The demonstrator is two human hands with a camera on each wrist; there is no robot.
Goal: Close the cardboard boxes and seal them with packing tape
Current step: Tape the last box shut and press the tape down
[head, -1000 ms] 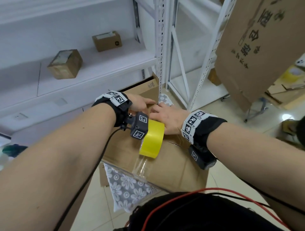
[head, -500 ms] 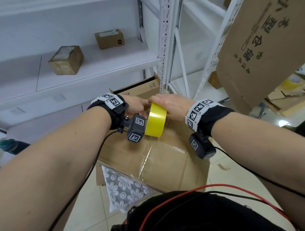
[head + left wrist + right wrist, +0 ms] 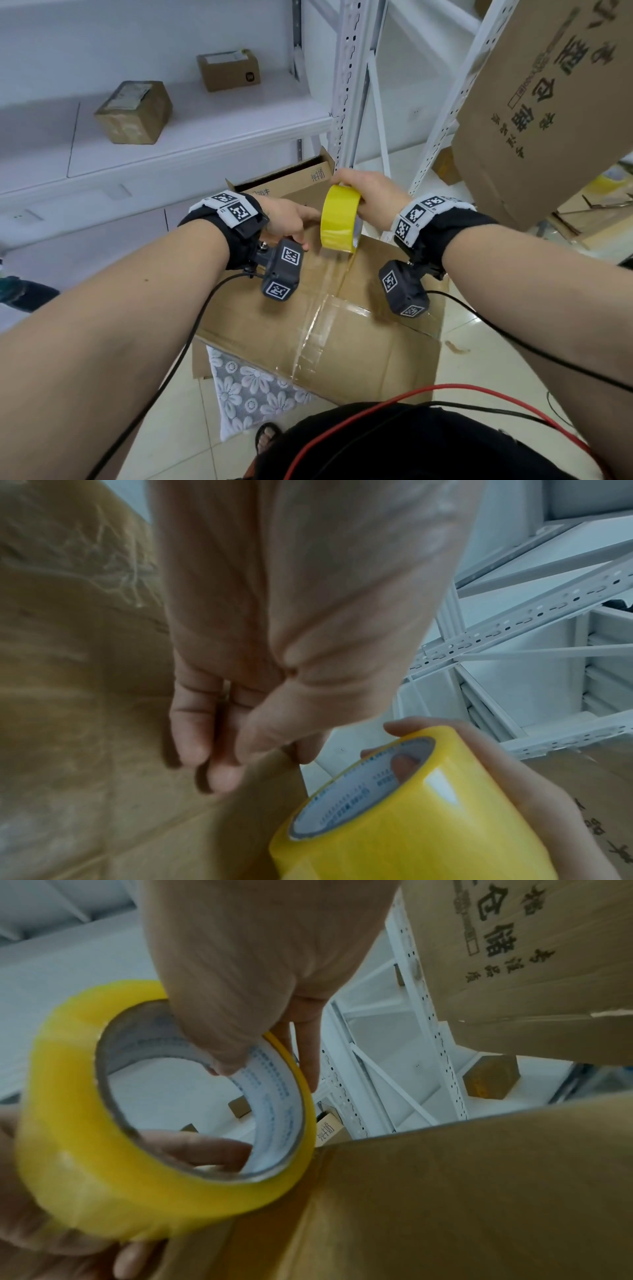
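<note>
A brown cardboard box [image 3: 346,346] stands in front of me with its flaps closed and a strip of clear tape running along the centre seam. My right hand [image 3: 346,186] grips a yellow tape roll [image 3: 339,222] at the box's far edge, thumb inside the core and fingers over the outside. The roll [image 3: 137,1177] stands on edge above the box top [image 3: 479,1191]. My left hand [image 3: 303,234] lies just left of the roll, its straight fingers [image 3: 219,753] pressing flat on the cardboard. The roll [image 3: 394,818] shows at the lower right of the left wrist view.
White metal shelving [image 3: 346,85] rises behind the box, with two small cartons [image 3: 135,111] [image 3: 227,70] on a shelf. An open carton [image 3: 284,181] sits just beyond. A large printed cardboard sheet [image 3: 548,102] leans at the right. Floral cloth [image 3: 253,387] hangs under the box.
The right hand has carried the roll away from me along the seam to the far edge and tipped it more upright. The left hand has followed beside it.
</note>
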